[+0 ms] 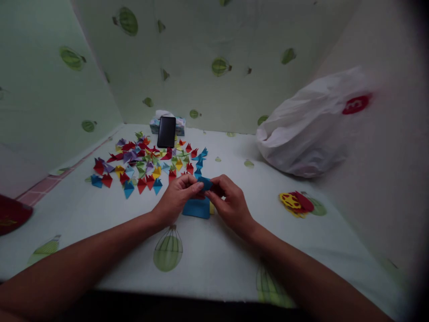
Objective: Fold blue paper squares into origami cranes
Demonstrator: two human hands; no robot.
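Observation:
Between my two hands is a small folded piece of blue paper (204, 184), pinched from both sides. My left hand (177, 196) grips its left side with thumb and fingers. On the other side, my right hand (231, 202) has its thumb and forefinger closed on the paper's right edge. Just below them, blue paper sheets (196, 209) lie flat on the table, with a strip of yellow showing at their right edge. Many folded paper pieces (147, 163) in red, blue, yellow, green and purple spread over the table beyond my left hand.
A black phone (166, 132) leans against a tissue box (180, 126) at the back. A white plastic bag (301, 129) stands at the right. Nearer lie yellow and red cut-out shapes (296, 203). A red object (13, 215) sits at the left edge. Patterned walls enclose the table.

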